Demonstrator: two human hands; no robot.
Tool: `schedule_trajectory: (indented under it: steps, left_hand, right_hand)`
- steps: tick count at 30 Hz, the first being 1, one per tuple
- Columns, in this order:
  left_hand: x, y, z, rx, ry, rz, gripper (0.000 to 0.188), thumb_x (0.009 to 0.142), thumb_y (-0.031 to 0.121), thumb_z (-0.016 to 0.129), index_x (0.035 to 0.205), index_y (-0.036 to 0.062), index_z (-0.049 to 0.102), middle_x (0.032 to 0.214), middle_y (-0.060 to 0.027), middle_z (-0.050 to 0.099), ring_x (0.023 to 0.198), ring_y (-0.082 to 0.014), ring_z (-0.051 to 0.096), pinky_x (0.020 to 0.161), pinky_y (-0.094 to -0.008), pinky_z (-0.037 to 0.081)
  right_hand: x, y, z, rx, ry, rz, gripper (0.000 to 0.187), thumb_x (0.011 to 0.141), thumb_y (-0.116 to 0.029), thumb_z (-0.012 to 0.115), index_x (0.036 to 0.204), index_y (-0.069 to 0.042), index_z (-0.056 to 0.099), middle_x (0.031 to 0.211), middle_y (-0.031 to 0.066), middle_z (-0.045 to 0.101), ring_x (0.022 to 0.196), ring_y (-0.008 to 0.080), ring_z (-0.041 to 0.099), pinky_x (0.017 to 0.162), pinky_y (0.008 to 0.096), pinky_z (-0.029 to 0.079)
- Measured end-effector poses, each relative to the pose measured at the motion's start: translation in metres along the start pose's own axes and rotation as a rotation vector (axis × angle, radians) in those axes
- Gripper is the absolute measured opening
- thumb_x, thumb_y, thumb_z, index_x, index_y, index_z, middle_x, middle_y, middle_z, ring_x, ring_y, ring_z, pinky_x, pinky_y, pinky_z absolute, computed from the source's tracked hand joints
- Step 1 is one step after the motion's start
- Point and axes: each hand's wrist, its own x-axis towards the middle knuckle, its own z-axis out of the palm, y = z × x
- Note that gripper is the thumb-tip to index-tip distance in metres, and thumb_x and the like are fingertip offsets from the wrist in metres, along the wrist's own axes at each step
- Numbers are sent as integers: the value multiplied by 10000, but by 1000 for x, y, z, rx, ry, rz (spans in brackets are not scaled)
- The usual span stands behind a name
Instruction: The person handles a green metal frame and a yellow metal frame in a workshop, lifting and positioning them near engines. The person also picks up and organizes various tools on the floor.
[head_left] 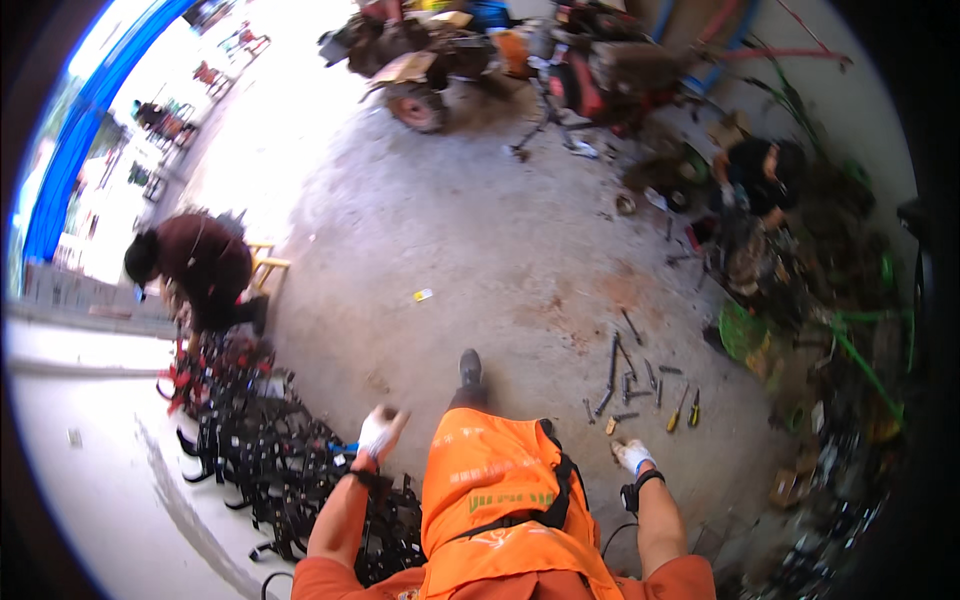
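My left hand, in a white glove with dark-soiled fingers, hangs over the floor beside a pile of black metal parts. Its thumb and fingers stand apart, with nothing seen between them. On the other side of my orange apron, my right hand is gloved too, its fingers loosely apart and holding nothing that I can see. Just beyond it, hand tools lie on the concrete: a long dark bar-like tool, a yellow-handled screwdriver and several smaller metal tools.
A person in dark clothes bends over red parts at the left, near a yellow stool. Another person crouches among machinery at the right. A wheeled machine stands at the back. My shoe is ahead.
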Motion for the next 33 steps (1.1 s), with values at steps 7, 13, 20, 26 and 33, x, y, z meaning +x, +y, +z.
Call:
schedule_trajectory:
  steps: [7,13,20,26,33]
  left_hand:
    - [6,286,-148,-474,-14,468,389,936,200,807,1249,3,686,1158,-107,757,999,-181,711,951,-359,586]
    - [-97,400,-296,-1142,-156,1287,459,877,39,683,1329,17,603,1121,-177,715,969,-250,730,826,-395,600]
    - [-2,408,-364,-1047,-229,1486,473,865,-34,654,1329,-16,567,1236,-150,659,1072,-229,693,948,-357,556]
    - [169,403,-331,-601,-345,754,440,896,-29,686,1322,-12,579,1281,-118,666,1175,-213,676,1047,-341,533]
    - [370,393,-353,-692,-425,390,343,1051,159,697,1359,10,667,1119,-64,720,948,-134,694,857,-325,598]
  right_hand:
    - [74,-227,-77,-244,280,-395,470,1022,-394,689,1304,-27,766,1261,278,769,1221,440,725,1047,472,562]
    - [116,-352,-66,21,184,-514,425,1121,-343,639,1367,-1,689,1093,146,786,873,234,762,760,408,630]
    - [95,-391,-32,-6,195,-273,489,1109,-397,606,1379,1,693,1250,205,745,1128,345,706,957,436,569]
    - [97,-368,-24,-307,154,133,634,1080,-500,589,1450,9,671,1449,303,674,1378,470,618,1162,479,501]
    - [169,-503,-58,242,-6,302,413,1112,-370,642,1213,12,763,1122,186,809,918,319,789,772,450,635]
